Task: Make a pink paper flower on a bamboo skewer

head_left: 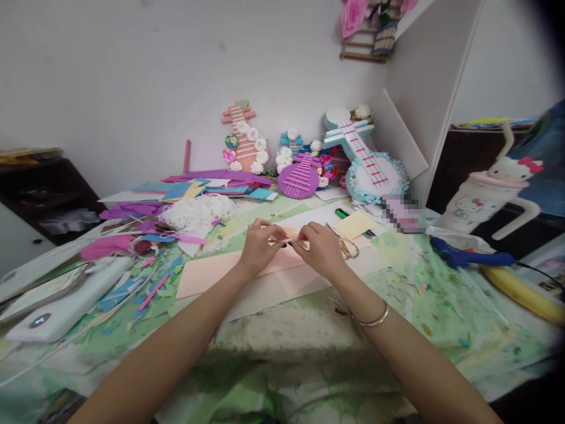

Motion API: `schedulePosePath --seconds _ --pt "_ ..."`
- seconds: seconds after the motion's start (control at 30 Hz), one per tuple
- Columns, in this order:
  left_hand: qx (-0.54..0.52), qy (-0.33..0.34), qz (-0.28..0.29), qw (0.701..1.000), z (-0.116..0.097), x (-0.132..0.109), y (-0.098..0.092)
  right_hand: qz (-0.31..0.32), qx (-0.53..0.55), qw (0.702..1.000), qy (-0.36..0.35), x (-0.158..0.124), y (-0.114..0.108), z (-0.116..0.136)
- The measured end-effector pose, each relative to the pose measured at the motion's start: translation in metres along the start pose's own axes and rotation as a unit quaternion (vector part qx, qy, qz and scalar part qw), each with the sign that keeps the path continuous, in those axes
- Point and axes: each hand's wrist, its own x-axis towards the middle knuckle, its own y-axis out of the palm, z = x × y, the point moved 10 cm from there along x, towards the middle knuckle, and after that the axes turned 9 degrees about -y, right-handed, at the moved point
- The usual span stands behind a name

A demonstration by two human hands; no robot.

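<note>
My left hand (259,247) and my right hand (321,250) meet over the middle of the table, fingers pinched. Between the fingertips stretches a small piece of peach paper (288,240), one end in each hand; its exact shape is partly hidden by the fingers. Beneath them lies a larger peach sheet (207,274) on white paper. Just behind the hands are some small peach bits (289,231). Gold-handled scissors (351,252) rest beside my right hand, close to a pale yellow paper (355,225) and a green marker (342,214).
White shredded paper (198,213) and coloured scraps crowd the left, with a white power bank (73,300) nearer. Decorated paper instruments, including a purple one (299,178) and a light blue one (375,176), lean at the wall. A blue glue gun (470,254), banana (523,291) and cup (481,200) are right.
</note>
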Motion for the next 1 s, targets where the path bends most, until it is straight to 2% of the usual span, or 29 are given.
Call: schedulePosePath --seconds 0.17,0.5,0.77,1.0 --pt "0.044 0.04 0.003 0.998 -0.008 -0.002 0.001 -0.011 -0.016 1.0 -0.003 0.0 -0.002 0.0" --pt "0.047 0.059 0.011 0.997 -0.012 -0.003 0.004 0.007 -0.012 1.0 -0.017 -0.001 0.002 0.0" --pt "0.09 0.095 -0.024 0.991 -0.014 -0.007 0.002 0.056 -0.01 0.998 0.04 -0.003 0.008 -0.008" --pt "0.162 0.151 -0.041 0.974 -0.03 -0.014 0.004 0.045 -0.024 0.998 0.048 -0.003 0.005 -0.007"
